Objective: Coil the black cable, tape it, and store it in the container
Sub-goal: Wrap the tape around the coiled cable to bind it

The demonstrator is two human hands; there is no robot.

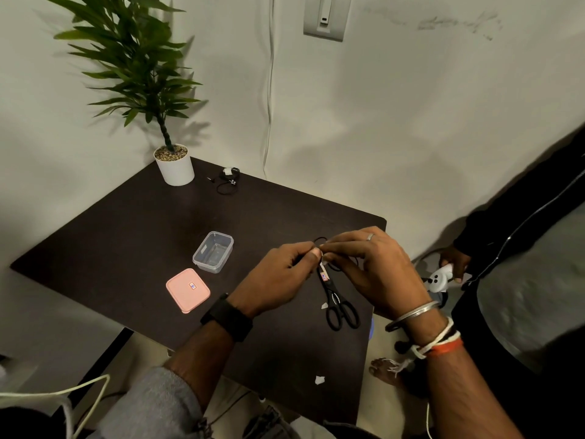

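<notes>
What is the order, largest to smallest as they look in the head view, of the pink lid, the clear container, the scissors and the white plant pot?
1. Scissors, longest by far.
2. Pink lid and clear container look alike; no ranking.
3. White plant pot, though it stands farther away, so this is unsure.

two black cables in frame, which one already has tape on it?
The coiled cable bundle at the table's far edge beside the plant pot: a white wrap shows on it. The black cable pinched between both hands, left hand and right hand, is mostly hidden.
</notes>
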